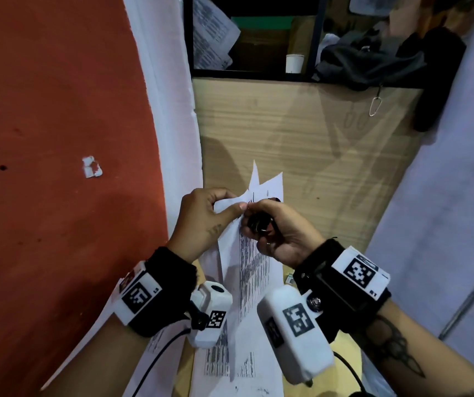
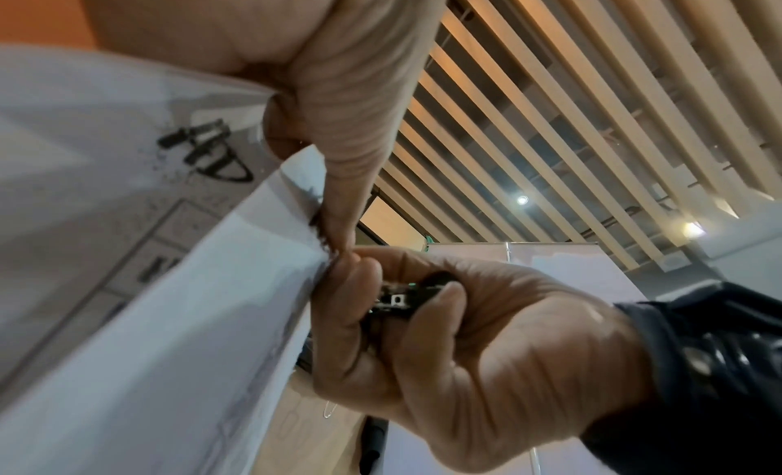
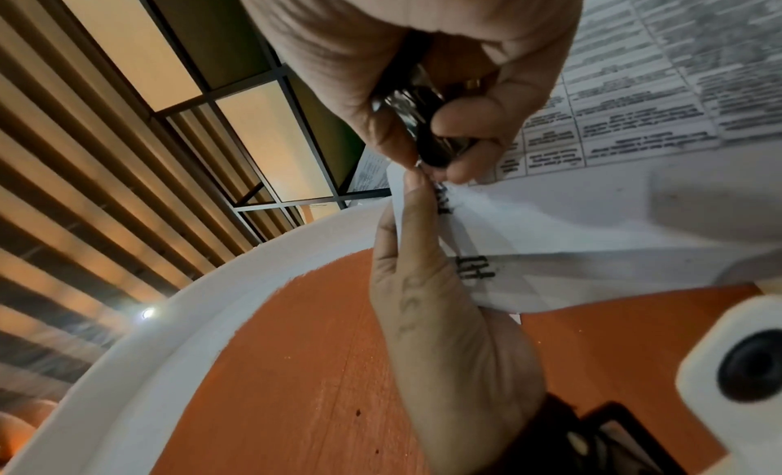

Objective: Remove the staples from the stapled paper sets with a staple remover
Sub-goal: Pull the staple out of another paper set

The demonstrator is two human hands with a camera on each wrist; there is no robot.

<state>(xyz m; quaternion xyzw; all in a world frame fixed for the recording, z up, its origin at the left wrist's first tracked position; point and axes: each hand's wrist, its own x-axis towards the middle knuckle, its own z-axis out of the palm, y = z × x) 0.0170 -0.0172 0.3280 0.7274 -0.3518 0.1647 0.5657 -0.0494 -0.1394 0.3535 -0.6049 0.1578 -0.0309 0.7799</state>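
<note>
More printed sheets [image 1: 247, 365] are spread nearest, on the wooden desk [image 1: 301, 133]. Above them, lifted off the desk, the corner of a stapled paper set [image 1: 248, 253] is pinched by the left hand [image 1: 207, 217], and a staple remover [image 1: 260, 223] is gripped by the right hand [image 1: 280, 232], held against that corner. Extraction seems under way; the staple itself cannot be made out. A steady pull away from the pinch is called for next.

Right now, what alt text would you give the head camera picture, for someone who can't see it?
Two hands meet over a wooden desk: the left hand pinches the corner of a printed paper set, and the right hand grips a black staple remover at that corner. More printed sheets lie below, an orange wall stands to the left, and a white cup sits on a shelf behind.
</note>
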